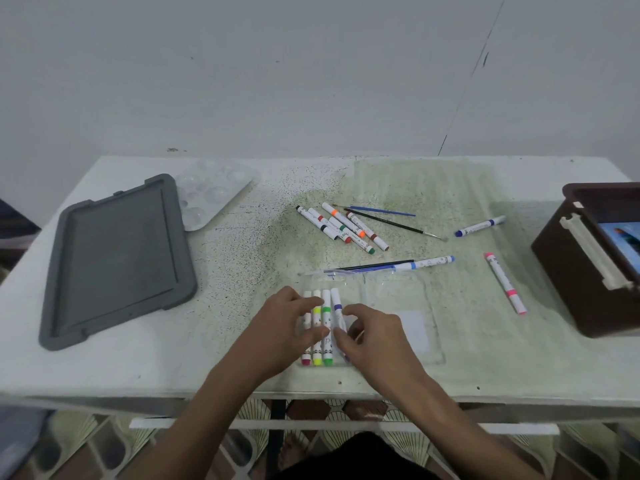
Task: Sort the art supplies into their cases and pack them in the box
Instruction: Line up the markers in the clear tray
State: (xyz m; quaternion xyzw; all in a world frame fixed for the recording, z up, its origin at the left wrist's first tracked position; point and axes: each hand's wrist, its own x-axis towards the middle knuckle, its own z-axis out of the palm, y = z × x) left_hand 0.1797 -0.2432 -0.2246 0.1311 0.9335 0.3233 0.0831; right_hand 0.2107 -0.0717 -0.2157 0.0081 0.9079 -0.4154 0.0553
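Markers [322, 327] in the clear case [367, 289] lie between our hands; left hand [287, 327] and right hand [372, 336] both pinch them.

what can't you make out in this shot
Head view, the only one:
- Box: cut off by the right edge; its contents are mostly out of frame.
- Purple marker: lower part hidden behind the right hand.
- Clear case: see-through, so its outline and opening are hard to trace.
- Marker print: too small to read.
- Left hand: covers part of the red marker.
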